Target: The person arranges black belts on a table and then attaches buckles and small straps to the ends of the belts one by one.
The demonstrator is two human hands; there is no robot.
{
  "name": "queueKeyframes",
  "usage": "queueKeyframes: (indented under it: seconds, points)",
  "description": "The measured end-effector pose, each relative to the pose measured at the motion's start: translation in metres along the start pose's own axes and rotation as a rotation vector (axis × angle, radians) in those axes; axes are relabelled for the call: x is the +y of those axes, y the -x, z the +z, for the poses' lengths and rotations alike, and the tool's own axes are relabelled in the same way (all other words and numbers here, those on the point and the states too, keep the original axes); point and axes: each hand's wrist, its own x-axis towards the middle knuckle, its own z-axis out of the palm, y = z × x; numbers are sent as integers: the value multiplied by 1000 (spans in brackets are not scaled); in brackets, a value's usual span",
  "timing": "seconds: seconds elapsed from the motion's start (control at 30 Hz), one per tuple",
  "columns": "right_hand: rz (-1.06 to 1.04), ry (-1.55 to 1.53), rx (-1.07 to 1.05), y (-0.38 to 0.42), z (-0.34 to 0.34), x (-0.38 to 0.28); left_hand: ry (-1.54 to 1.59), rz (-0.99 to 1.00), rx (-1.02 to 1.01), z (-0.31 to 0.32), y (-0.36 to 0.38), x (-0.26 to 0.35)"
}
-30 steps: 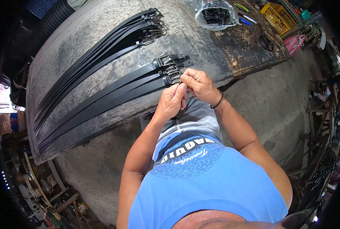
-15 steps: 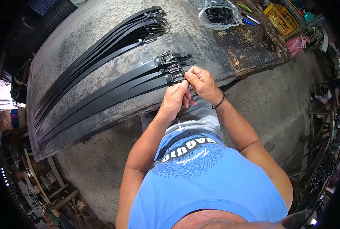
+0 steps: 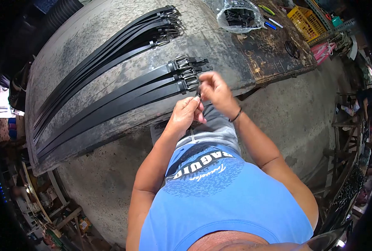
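Black belts [image 3: 123, 98] with metal buckles [image 3: 189, 75] lie in a near group, buckle ends to the right. My left hand [image 3: 187, 112] pinches a small dark piece [image 3: 198, 94] at the table's edge, just below the nearest buckle. My right hand [image 3: 215, 92] is beside it, blurred, with bent fingers close to the buckles; what its fingertips touch is not clear. A second group of black belts [image 3: 106, 54] lies farther back on the table.
The worn grey table [image 3: 219, 50] carries a clear plastic bag [image 3: 239, 16] of black pieces, pens [image 3: 270, 25] and a dark coil [image 3: 292, 49]. A yellow crate [image 3: 306, 23] stands at the back right. Grey floor [image 3: 286, 108] shows beyond the table's edge.
My right hand has come away from my left fingertips and its fingers have loosened. My left hand has shifted slightly down and left, still pinching. The view has moved a little.
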Motion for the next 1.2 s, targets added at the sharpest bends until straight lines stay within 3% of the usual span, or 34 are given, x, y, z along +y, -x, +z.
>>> queueKeyframes:
  seconds: [0.03, 0.27, 0.33, 0.4, 0.43, 0.47, 0.6, 0.67, 0.73, 0.83, 0.93, 1.0, 1.07, 1.13, 1.2]
  points:
    - [84, -70, -105, 10, 6, -4, 18, 32, 19, 0, -3, -3]
    - [168, -448, -27, 10, -4, 6, 70, 21, 59, 4, -6, -5]
    - [147, -394, -53, 13, 3, -1, 95, 29, 50, 4, -6, -6]
    - [130, 69, -141, 15, 1, 2, -93, 116, -6, 7, -5, -10]
    - [32, 248, -19, 8, 1, 3, -234, 141, -8, 13, -1, -12]
    - [-10, 259, 115, 2, 2, 1, -238, 117, -41, 19, 3, -14]
    - [182, 222, 124, -26, -24, 6, 16, 47, -25, 18, 6, -11]
    - [145, 76, 334, -41, -42, 12, 24, 15, -7, 12, 9, -11]
    - [20, -10, 363, -47, -65, 1, 2, -35, 40, 3, 10, -13]
    - [75, 280, 234, -38, -84, -7, 17, -41, 63, 3, 9, -11]
    - [-22, 106, 62, -19, -60, -5, 26, -49, 51, 7, 4, -12]
    - [-162, 227, -29, -9, -41, 0, 30, -53, 48, 9, 2, -13]
    - [-14, 94, -112, 2, -27, -7, -2, -53, 19, 11, 3, -13]
    - [133, 200, 11, 1, -24, -6, -3, -66, 13, 15, 6, -14]
    - [82, 284, 83, -10, -29, 16, 18, -73, -22, 17, 9, -15]
